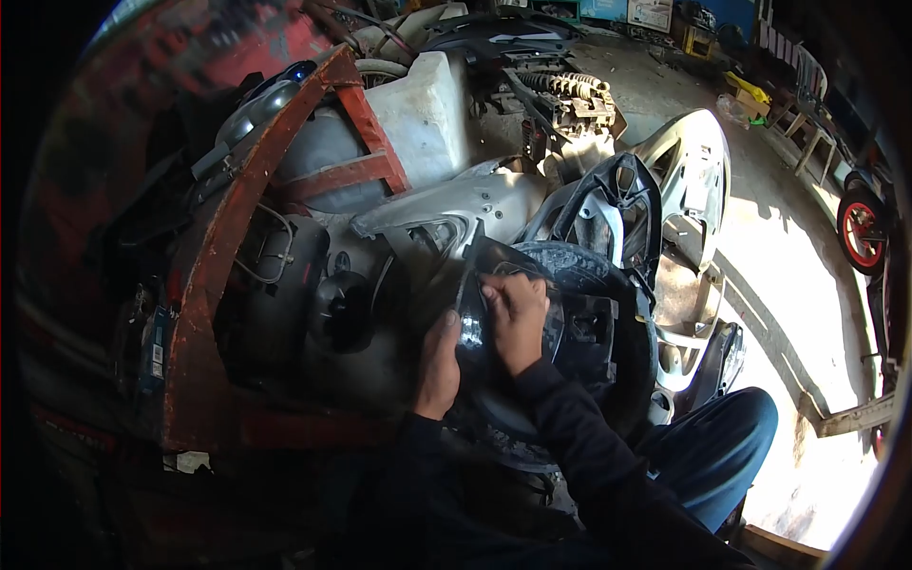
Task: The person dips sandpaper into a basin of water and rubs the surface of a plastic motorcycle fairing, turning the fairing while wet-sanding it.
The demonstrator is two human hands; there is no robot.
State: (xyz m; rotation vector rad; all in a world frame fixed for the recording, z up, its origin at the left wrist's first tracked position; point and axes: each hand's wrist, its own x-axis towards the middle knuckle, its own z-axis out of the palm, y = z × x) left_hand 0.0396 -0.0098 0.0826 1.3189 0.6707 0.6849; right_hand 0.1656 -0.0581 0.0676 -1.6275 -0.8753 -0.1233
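A dark, shiny motorcycle body panel (472,323) is tilted up over a round black tub (646,332). My left hand (439,372) grips its near left edge, with the thumb side showing and the other fingers mostly hidden. On the panel's upper face, my right hand (519,318) presses down with curled fingers; whatever is under the fingertips is hidden. Another black plastic part (587,342) with a square recess sits in the tub, to the right of my right hand.
A grey fairing (475,204) lies behind the tub, beside black (638,204) and pale frame-like covers (711,180). A rusty red metal frame (220,247) stands at left around a dark tank (285,294). My knee (731,446) is at lower right. A red-rimmed wheel (862,228) stands far right.
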